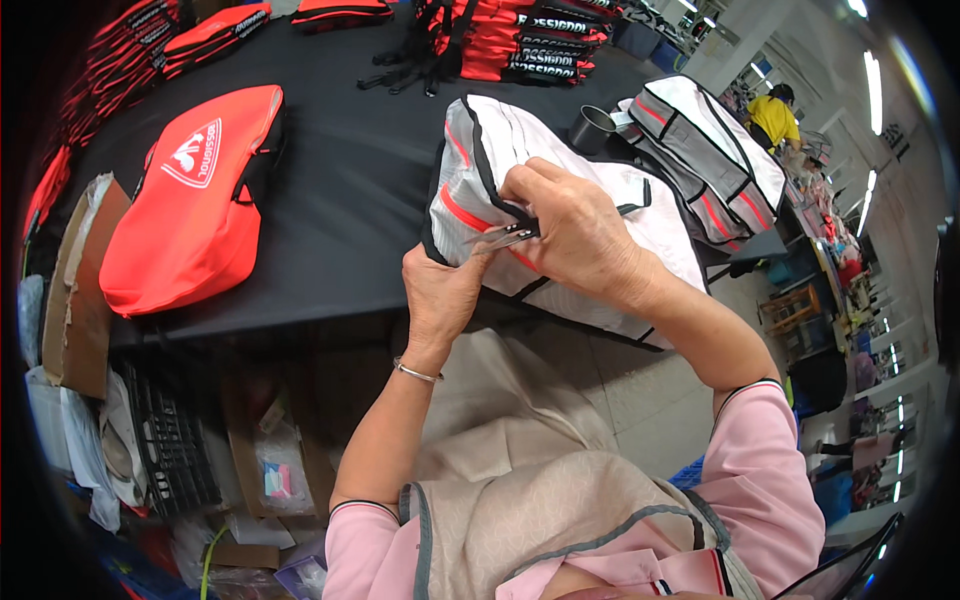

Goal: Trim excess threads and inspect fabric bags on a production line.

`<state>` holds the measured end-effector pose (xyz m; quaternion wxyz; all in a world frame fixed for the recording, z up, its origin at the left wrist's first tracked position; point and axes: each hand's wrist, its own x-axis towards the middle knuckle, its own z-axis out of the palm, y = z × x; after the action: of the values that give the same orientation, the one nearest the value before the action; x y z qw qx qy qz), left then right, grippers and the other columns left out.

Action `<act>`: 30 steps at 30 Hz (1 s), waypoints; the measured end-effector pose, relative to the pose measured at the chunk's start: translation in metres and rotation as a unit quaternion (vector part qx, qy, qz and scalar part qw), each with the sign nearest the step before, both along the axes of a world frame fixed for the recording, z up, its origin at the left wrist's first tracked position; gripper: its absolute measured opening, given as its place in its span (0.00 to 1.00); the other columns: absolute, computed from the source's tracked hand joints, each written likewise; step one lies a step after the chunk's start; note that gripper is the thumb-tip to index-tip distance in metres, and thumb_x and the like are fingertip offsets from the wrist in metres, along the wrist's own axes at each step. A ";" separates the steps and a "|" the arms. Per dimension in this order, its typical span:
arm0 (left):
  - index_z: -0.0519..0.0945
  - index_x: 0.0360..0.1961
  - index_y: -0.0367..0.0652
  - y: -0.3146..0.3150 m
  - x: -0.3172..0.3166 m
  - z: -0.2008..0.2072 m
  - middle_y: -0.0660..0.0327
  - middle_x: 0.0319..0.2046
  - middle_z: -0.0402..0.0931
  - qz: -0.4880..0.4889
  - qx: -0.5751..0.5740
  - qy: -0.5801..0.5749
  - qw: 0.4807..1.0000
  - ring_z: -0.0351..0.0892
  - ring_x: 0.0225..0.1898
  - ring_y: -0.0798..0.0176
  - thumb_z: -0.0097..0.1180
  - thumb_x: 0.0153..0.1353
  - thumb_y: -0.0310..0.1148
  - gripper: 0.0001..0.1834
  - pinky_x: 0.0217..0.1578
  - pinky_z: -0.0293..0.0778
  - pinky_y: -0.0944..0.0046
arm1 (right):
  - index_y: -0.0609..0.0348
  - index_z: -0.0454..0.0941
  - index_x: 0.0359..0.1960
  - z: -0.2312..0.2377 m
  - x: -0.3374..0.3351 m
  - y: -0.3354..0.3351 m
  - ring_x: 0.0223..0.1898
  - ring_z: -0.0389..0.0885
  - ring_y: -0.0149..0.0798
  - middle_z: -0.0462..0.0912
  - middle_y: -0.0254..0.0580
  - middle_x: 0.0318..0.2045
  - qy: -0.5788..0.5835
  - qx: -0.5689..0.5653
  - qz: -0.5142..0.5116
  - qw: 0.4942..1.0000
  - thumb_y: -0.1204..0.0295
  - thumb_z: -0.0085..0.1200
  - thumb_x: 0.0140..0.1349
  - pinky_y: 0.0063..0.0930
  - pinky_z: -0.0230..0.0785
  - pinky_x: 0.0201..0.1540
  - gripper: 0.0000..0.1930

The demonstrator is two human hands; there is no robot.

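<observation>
A white and grey bag (pixel 664 232) with black binding and red strips lies in front of me, partly over the table's near edge. My left hand (pixel 443 298) is closed on its near-left side, the thumb pressed against the fabric. In my right hand (pixel 582 228) is a small pair of metal thread snips (pixel 506 237), the blades pointing left beside a red strip. The blade tips lie close to my left thumb. Some right fingers are hidden behind the hand, so I cannot tell whether they also pinch the fabric.
On the dark-covered table (pixel 345 200) a red bag (pixel 190 215) lies left. Stacked red bags (pixel 530 45) stand at the back. A second white-grey bag (pixel 700 150) and a metal cup (pixel 592 130) are right. A cardboard box (pixel 85 290) flanks the left edge. A person in yellow (pixel 773 118) works far right.
</observation>
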<state>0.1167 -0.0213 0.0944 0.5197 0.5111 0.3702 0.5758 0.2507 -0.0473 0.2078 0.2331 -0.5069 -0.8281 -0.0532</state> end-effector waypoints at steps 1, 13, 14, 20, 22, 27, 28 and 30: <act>0.83 0.34 0.32 0.003 0.000 0.004 0.65 0.26 0.83 0.006 0.009 0.013 1.000 0.76 0.28 0.75 0.74 0.49 0.37 0.19 0.32 0.74 0.68 | 0.60 0.73 0.36 0.001 -0.001 0.000 0.31 0.80 0.53 0.76 0.44 0.33 0.001 0.005 -0.004 1.000 0.79 0.58 0.49 0.42 0.73 0.34 0.11; 0.81 0.30 0.31 0.010 -0.007 0.004 0.61 0.21 0.80 0.051 0.045 0.062 0.996 0.74 0.22 0.71 0.67 0.56 0.34 0.14 0.26 0.73 0.67 | 0.63 0.71 0.24 0.042 0.030 0.037 0.29 0.77 0.53 0.74 0.49 0.24 0.096 0.092 0.017 0.991 0.83 0.55 0.43 0.38 0.68 0.31 0.07; 0.80 0.32 0.31 0.004 -0.009 -0.001 0.61 0.23 0.79 0.017 -0.040 -0.013 0.999 0.75 0.23 0.71 0.66 0.56 0.34 0.14 0.24 0.73 0.67 | 0.63 0.70 0.23 0.037 0.033 0.037 0.28 0.76 0.53 0.74 0.48 0.23 0.095 0.092 0.022 0.991 0.83 0.56 0.42 0.37 0.68 0.30 0.08; 0.73 0.56 0.33 -0.013 -0.031 -0.048 0.61 0.48 0.76 -0.144 -0.140 -0.127 0.971 0.73 0.50 0.67 0.66 0.54 0.30 0.28 0.57 0.65 0.65 | 0.65 0.73 0.25 -0.003 0.023 0.017 0.24 0.73 0.34 0.73 0.39 0.21 0.186 0.051 0.068 0.979 0.84 0.63 0.44 0.26 0.65 0.28 0.10; 0.66 0.63 0.33 0.004 -0.046 -0.036 0.57 0.56 0.72 -0.257 -0.139 -0.278 0.915 0.71 0.58 0.60 0.58 0.64 0.41 0.32 0.62 0.63 0.59 | 0.65 0.73 0.25 0.008 0.020 0.013 0.24 0.71 0.30 0.73 0.37 0.22 0.215 0.032 0.056 0.974 0.83 0.65 0.45 0.25 0.63 0.28 0.10; 0.70 0.60 0.37 0.060 -0.043 0.018 0.52 0.53 0.76 -0.335 -0.249 -0.338 0.844 0.77 0.53 0.55 0.54 0.66 0.43 0.27 0.56 0.73 0.55 | 0.67 0.72 0.25 0.042 -0.001 0.017 0.24 0.68 0.27 0.70 0.35 0.21 0.298 0.055 0.145 0.942 0.79 0.68 0.49 0.24 0.61 0.27 0.13; 0.71 0.59 0.37 0.063 -0.044 0.022 0.52 0.53 0.77 -0.346 -0.256 -0.329 0.841 0.78 0.53 0.55 0.57 0.64 0.39 0.26 0.56 0.73 0.55 | 0.67 0.72 0.25 0.049 -0.006 0.021 0.24 0.69 0.29 0.70 0.37 0.21 0.264 0.080 0.146 0.950 0.78 0.68 0.49 0.25 0.62 0.27 0.13; 0.70 0.59 0.36 0.072 -0.052 0.023 0.51 0.52 0.76 -0.371 -0.181 -0.278 0.867 0.78 0.51 0.52 0.56 0.61 0.35 0.26 0.57 0.73 0.53 | 0.67 0.73 0.24 0.058 -0.008 0.028 0.23 0.70 0.33 0.71 0.41 0.21 0.249 0.089 0.152 0.953 0.77 0.69 0.48 0.27 0.63 0.27 0.13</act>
<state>0.0645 0.0504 0.1176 0.8599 0.3264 0.0913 0.3816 0.2428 -0.0189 0.2660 0.4810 -0.3497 -0.8031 0.0374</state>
